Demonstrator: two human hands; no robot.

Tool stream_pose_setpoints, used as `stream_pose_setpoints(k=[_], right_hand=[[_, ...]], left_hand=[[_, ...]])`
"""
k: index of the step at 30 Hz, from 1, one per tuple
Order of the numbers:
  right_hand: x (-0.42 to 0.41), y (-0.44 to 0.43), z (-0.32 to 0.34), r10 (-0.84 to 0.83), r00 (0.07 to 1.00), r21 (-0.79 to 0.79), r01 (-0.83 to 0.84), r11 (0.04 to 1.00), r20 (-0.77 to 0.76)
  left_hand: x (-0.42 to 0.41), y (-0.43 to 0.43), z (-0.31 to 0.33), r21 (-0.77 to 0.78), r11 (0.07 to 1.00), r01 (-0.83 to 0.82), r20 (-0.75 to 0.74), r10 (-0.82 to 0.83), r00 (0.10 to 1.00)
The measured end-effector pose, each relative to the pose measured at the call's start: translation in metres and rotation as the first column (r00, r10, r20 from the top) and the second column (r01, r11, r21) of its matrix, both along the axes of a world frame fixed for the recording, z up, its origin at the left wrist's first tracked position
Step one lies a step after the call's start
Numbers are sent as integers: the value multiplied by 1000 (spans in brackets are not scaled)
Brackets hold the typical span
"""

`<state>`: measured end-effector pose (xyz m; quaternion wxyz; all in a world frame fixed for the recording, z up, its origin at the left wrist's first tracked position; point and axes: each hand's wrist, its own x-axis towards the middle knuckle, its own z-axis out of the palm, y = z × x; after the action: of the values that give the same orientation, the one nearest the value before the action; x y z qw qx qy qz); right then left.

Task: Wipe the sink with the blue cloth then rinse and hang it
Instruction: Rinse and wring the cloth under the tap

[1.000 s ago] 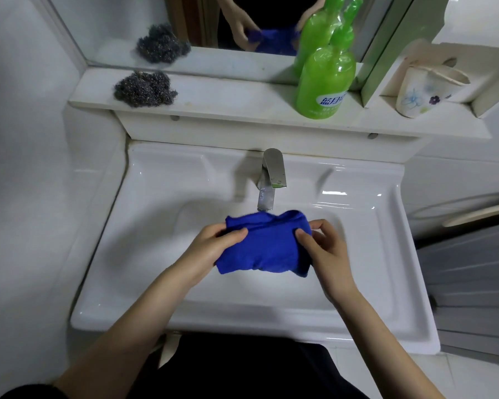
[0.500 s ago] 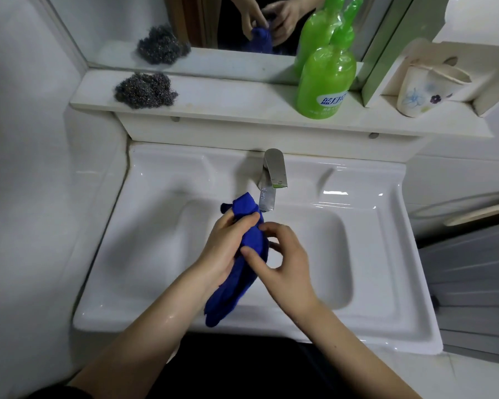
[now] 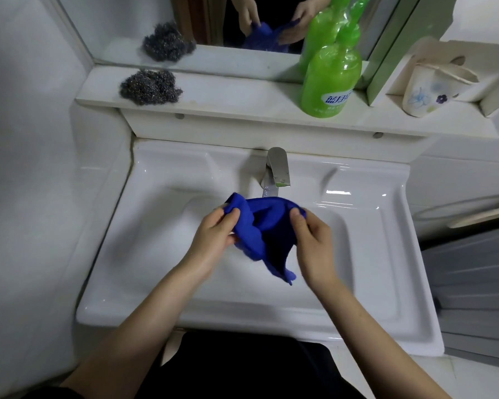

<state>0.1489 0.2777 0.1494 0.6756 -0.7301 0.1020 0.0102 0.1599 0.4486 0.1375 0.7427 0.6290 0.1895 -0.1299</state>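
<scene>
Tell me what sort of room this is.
Most likely a bathroom: a white sink with a faucet, a mirror above its shelf, and a green soap bottle.

Dim, soft light; glare on sink (image 3: 357, 197); edges bowed.

A home bathroom: white sink (image 3: 392, 283), faucet (image 3: 277, 168), mirror (image 3: 121, 30), soap bottle (image 3: 332, 79), cup (image 3: 424, 90).

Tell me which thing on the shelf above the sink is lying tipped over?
The flowered paper cup at the shelf's right end: it lies tipped over, while the green bottle stands upright and the steel wool is just a loose clump.
</scene>
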Motion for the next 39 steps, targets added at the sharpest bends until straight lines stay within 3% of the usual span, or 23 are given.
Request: stream_pose_setpoints(k=[4, 9, 12, 15, 16, 17, 18, 19, 20, 22, 26, 30, 32, 35, 39], right_hand=[[8, -20, 7, -4, 1000, 59, 5, 998, -25], [8, -26, 14, 54, 998, -8, -54, 999, -32], [9, -28, 20, 56, 998, -75, -57, 996, -14], [8, -26, 28, 147, 989, -154, -144, 978, 4], [8, -24, 31, 209, 978, -180, -207, 962, -7], [8, -21, 33, 279, 960, -191, -278, 941, -23], [8, -17, 35, 346, 937, -190, -347, 918, -39], [9, -13, 37, 394, 918, -189, -396, 899, -47], [10, -11, 40, 414, 909, -186, -415, 891, -42], [10, -8, 46, 394, 919, -187, -386, 903, 7], [2, -14, 39, 217, 970, -179, -196, 964, 105], [-15, -25, 6, 242, 970, 49, -243, 969, 18], [-24, -28, -14, 323, 946, 3, -324, 946, -37], [-32, -26, -42, 320, 940, -138, -335, 932, -116], [-33, -28, -43, 332, 931, -202, -357, 912, -149]], left_hand=[[-7, 37, -12, 193, 980, 55, -44, -48, 998], [-17, 77, -55, 526, 835, 159, -161, -85, 983], [-18, 91, -68, 694, 661, 285, -259, -140, 956], [-11, 88, -50, 872, 264, 413, -337, -288, 896], [-7, 79, -35, 909, 220, 355, -262, -361, 895], [-3, 67, -17, 913, 282, 295, -142, -458, 878], [0, 51, 6, 852, 434, 294, -18, -535, 845], [3, 34, 27, 726, 580, 369, 52, -582, 812], [6, 18, 39, 601, 642, 476, 65, -633, 771], [11, -5, 41, 539, 625, 565, 62, -698, 713], [13, -21, 27, 525, 763, 377, 163, -525, 835], [5, -33, 27, 459, 821, 340, 243, -484, 841], [4, -33, 32, 431, 847, 312, 274, -452, 849], [4, -26, 45, 362, 896, 257, 317, -378, 870], [11, -2, 63, 349, 932, 97, 380, -235, 894]])
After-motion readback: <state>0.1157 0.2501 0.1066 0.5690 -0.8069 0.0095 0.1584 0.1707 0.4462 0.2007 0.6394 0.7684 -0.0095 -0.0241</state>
